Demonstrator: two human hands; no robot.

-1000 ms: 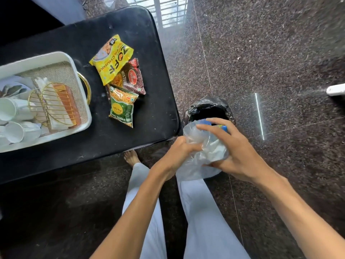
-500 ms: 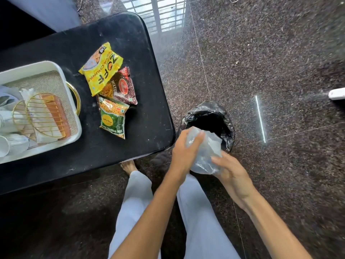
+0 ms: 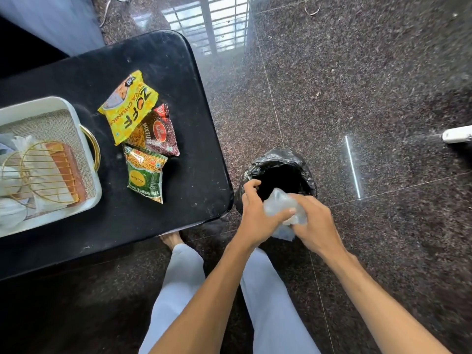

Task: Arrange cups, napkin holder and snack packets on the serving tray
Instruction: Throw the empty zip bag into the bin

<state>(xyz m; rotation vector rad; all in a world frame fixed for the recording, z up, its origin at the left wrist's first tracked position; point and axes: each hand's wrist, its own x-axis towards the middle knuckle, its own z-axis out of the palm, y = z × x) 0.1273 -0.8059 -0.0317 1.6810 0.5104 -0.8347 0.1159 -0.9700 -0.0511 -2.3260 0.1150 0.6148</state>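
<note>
My left hand and my right hand both squeeze a crumpled clear plastic bag just over the near rim of a bin lined with black plastic. On the black table lie three snack packets: a yellow one, a dark red mixture packet and a green one. The white serving tray at the left edge holds a gold wire napkin holder with napkins, lying on its side. White cups show partly at the frame edge.
The bin stands on the dark speckled floor just right of the table's corner. My legs in pale trousers and a bare foot are below. A white object pokes in at the right edge.
Both hands have crushed the plastic bag into a smaller ball and brought it lower, closer to the bin's opening. The view has shifted, pushing the tray further left.
</note>
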